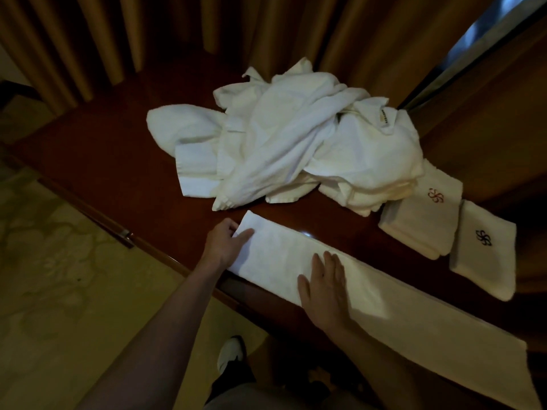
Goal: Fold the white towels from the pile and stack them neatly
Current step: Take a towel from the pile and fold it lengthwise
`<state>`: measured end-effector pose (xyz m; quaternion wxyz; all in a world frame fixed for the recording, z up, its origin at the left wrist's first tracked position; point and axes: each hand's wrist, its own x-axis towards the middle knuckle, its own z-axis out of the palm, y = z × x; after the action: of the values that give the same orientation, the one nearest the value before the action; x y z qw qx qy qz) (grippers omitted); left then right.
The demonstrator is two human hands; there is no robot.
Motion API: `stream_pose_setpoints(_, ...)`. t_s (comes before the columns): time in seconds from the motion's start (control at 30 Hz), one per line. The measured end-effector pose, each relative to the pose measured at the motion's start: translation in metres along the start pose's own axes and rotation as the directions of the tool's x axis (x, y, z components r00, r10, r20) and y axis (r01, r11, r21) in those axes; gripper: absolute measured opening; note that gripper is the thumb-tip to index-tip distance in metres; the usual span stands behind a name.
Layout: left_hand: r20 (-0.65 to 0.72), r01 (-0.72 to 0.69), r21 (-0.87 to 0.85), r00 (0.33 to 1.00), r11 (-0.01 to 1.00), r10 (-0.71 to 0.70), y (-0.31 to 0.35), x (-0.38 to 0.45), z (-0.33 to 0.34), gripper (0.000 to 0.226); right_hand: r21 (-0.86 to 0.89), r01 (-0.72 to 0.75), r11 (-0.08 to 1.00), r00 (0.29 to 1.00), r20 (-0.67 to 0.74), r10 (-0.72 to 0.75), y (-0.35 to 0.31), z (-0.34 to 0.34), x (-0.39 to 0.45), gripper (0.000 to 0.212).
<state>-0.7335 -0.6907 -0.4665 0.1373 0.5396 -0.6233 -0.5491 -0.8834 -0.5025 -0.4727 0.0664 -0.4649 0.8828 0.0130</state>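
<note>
Bench [124, 170]: dark wood, long enough to lay your towel strip along the near edge with the pile behind it.
Pile [284, 137]: unfolded white towels heaped at the back, near but apart from the strip — within reach for the next pick, likely.
Towel strip [399, 318]: folded lengthwise, running from your left hand toward the right, so it is ready for the cross folds.
Folded towels [420, 223]: two monogrammed ones side by side at the right, under the pile's edge — your stack's start.
Right hand [324, 288]: flat, fingers straight, pressing the strip's middle to pin it.
Left hand [225, 244]: fingers and thumb pinch the strip's left end, probably to lift it over.
</note>
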Motion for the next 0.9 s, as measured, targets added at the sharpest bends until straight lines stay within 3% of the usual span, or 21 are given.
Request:
stream_pose_setpoints(0.1,0.073,-0.020,-0.034,0.997,0.999,0.022,-0.002,0.001,-0.005,0.027,0.258,0.041,0.965,0.999,0.011,-0.046,-0.020,-0.030,0.045,0.048)
stream_pose_setpoints(0.2,0.097,-0.037,-0.040,0.994,0.999,0.041,-0.004,0.001,-0.006,0.028,0.409,0.014,0.912,0.980,0.176,-0.094,-0.049,-0.048,0.094,0.036)
stream_pose_setpoints(0.33,0.088,-0.073,-0.056,0.993,0.996,0.078,-0.005,-0.001,-0.003,0.026,0.320,-0.024,0.947,0.952,0.296,-0.076,-0.061,-0.045,0.110,0.028)
stream_pose_setpoints(0.57,0.062,-0.055,-0.002,0.997,0.999,0.055,-0.002,0.000,0.002,0.031,0.401,-0.023,0.916,0.970,0.231,-0.077,-0.056,-0.044,0.111,0.023)
stream_pose_setpoints(0.77,0.048,-0.054,0.024,0.997,0.998,0.053,-0.002,0.000,0.002,0.030,0.336,0.001,0.942,0.970,0.228,-0.082,-0.058,-0.043,0.114,0.019)
stream_pose_setpoints(0.83,0.008,-0.077,0.053,0.997,0.996,0.077,-0.003,-0.002,0.003,0.026,0.232,0.061,0.971,0.974,0.199,-0.109,-0.059,-0.042,0.113,0.020)
stream_pose_setpoints(0.9,-0.026,-0.121,0.090,0.992,0.989,0.123,-0.007,-0.004,0.005,0.020,0.020,0.281,0.959,0.958,0.059,-0.282,-0.065,-0.041,0.112,0.033)
